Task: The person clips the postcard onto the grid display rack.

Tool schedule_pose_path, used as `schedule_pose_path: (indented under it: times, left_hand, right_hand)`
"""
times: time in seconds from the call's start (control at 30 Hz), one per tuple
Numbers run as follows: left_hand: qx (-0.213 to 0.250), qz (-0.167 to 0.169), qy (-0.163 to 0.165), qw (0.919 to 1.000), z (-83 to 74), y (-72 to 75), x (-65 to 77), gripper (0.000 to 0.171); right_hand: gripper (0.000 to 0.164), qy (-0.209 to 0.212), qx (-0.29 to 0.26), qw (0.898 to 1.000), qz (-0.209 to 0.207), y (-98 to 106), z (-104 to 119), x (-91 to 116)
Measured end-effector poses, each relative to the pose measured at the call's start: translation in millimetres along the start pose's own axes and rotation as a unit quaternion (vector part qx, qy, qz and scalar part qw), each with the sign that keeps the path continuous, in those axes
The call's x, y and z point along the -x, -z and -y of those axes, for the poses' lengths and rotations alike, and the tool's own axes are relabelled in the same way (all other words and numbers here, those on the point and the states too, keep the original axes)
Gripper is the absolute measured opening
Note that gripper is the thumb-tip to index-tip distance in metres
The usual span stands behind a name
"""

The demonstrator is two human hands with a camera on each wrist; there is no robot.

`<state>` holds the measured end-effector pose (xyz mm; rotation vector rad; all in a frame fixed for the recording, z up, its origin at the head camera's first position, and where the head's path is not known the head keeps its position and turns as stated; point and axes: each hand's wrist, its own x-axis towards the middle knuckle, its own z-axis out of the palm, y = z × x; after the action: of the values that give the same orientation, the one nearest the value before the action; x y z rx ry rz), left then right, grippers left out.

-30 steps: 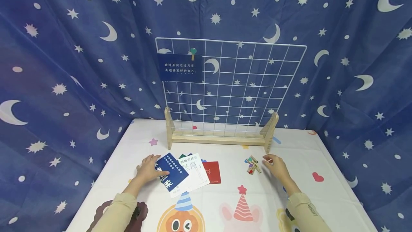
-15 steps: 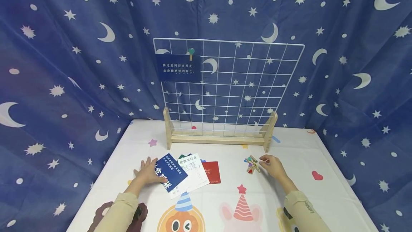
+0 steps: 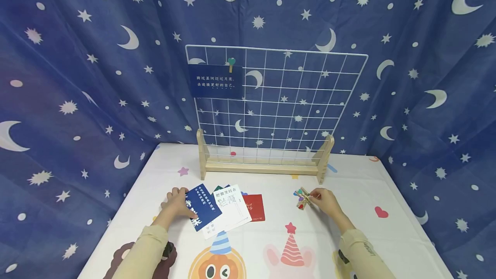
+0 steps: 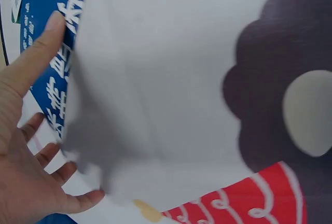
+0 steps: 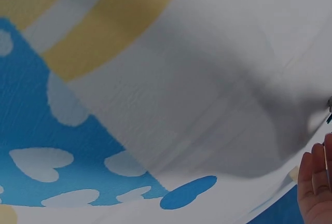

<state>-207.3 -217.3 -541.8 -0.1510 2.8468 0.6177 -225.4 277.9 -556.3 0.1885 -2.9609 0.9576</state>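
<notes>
My left hand holds a dark blue card with white lettering by its left edge, thumb on top. In the left wrist view the thumb lies on that blue card, the other fingers along its edge. White cards, a red card and a bit of green card lie beside and under it. My right hand pinches at the right end of a small wooden clothespin in a pile of clothespins with coloured hearts. In the right wrist view only the fingers of this hand show, at the right edge.
A white wire grid in a wooden stand stands at the back of the table. On its upper left hangs a navy card under a green-heart clothespin. A starry blue curtain surrounds the printed white tablecloth.
My right hand has moved left onto the clothespins, its fingers now at one of them. My left hand has drawn the blue card slightly left, away from the other cards.
</notes>
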Motion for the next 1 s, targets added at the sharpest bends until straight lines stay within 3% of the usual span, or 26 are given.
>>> schedule_pose_path:
  times: [0.27,0.5,0.73,0.9,1.0]
  left_hand:
    - [-0.009,0.004,0.003,0.9999,-3.4,9.1,-3.8,0.084]
    - [-0.003,-0.002,0.004,1.0000,4.1,10.6,-0.9,0.078]
    - [0.084,-0.009,-0.029,0.9960,9.5,14.4,5.0,0.078]
    - [0.177,0.024,-0.056,0.9823,15.8,17.9,7.1,0.075]
    - [0.214,0.039,-0.055,0.9744,19.9,16.6,7.3,0.074]
  right_hand:
    - [0.008,-0.008,-0.001,1.000,0.005,-3,1,-3]
    - [0.011,-0.020,0.001,1.000,0.007,-4,3,-4]
    - [0.009,-0.036,0.007,0.999,0.012,-5,6,-1]
    - [0.012,-0.050,0.007,0.999,0.017,-6,10,-3]
    - [0.013,-0.053,0.009,0.998,0.017,-6,12,-5]
